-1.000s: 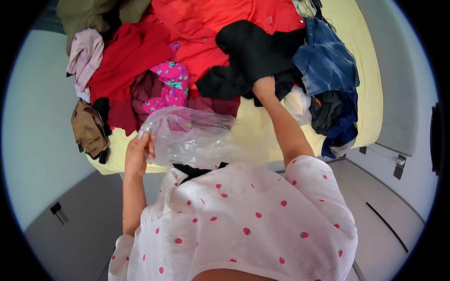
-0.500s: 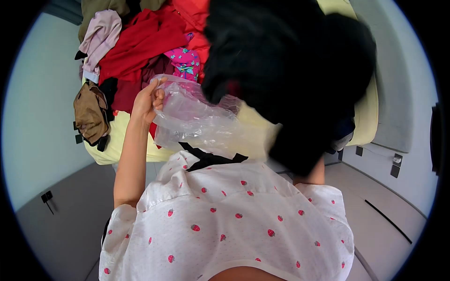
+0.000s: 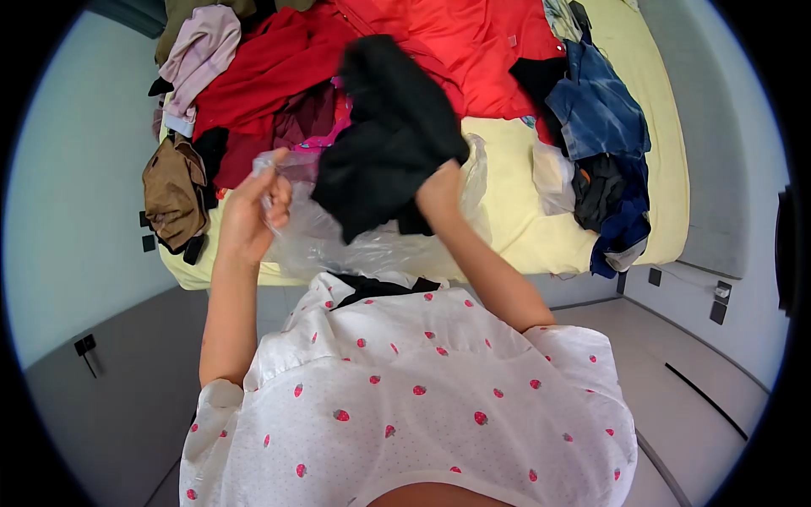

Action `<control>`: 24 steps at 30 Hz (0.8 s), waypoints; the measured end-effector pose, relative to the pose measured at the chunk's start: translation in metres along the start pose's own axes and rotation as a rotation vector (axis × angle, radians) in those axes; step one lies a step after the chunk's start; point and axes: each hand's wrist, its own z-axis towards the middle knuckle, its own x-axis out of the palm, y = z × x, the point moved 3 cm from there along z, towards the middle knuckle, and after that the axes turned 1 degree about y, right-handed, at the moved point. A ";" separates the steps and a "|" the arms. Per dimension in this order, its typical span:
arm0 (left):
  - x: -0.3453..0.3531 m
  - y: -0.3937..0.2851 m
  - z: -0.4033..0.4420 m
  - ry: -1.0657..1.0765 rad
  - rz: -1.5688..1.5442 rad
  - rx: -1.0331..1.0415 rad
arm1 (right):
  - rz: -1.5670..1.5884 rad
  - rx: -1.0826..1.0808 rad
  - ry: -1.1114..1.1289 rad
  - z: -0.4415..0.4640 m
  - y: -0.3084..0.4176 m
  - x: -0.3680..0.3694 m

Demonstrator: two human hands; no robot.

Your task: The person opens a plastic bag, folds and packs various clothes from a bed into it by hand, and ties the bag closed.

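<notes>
My left hand point(image 3: 263, 207) is closed on the edge of a clear plastic bag point(image 3: 372, 258), which spreads over the near side of the bed. In my right hand point(image 3: 441, 193) is a folded black garment point(image 3: 393, 127), held above the bag and partly covering it. The garment's exact kind cannot be made out. My right fingers are mostly hidden by the black cloth. Just beyond my left hand lie dark red clothes point(image 3: 300, 118) and a bright pink piece of cloth point(image 3: 325, 139).
The bed has a pale yellow sheet point(image 3: 507, 177). A large red garment point(image 3: 490, 51) lies at the far side. Denim point(image 3: 600, 110) and dark clothes are heaped on the right, beside a small white bag point(image 3: 553, 177). A brown item point(image 3: 173, 194) and a pale pink garment point(image 3: 203, 55) lie left.
My right hand has swung the black garment leftward from the right side to above the plastic bag, uncovering the red garment and denim. My left hand keeps hold of the bag, shifted slightly left.
</notes>
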 end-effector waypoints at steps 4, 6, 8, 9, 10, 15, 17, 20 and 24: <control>-0.029 -0.033 0.028 -0.170 -0.040 0.074 | -0.334 -0.592 0.258 -0.057 0.017 0.034; -0.040 -0.044 0.039 -0.144 -0.033 0.158 | -0.356 -0.681 0.547 -0.075 0.002 0.039; -0.052 -0.043 0.051 -0.130 0.065 0.120 | -0.367 -0.716 0.745 -0.079 0.001 0.037; -0.051 -0.041 0.055 -0.130 0.107 0.125 | -0.369 -0.716 0.799 -0.075 0.010 0.033; -0.048 -0.039 0.057 -0.131 0.149 0.130 | -0.370 -0.714 0.852 -0.072 0.015 0.030; 0.039 -0.046 0.031 0.196 0.352 0.250 | -0.301 -0.927 0.972 -0.056 0.035 0.039; 0.081 -0.041 0.005 0.353 0.494 0.288 | -0.421 -0.866 1.093 -0.054 0.039 0.054; 0.117 -0.026 -0.040 0.553 0.657 0.345 | -0.547 -0.705 1.317 -0.047 0.044 0.069; 0.140 -0.038 -0.090 0.868 0.536 0.439 | -0.455 -0.513 0.961 -0.081 -0.022 0.074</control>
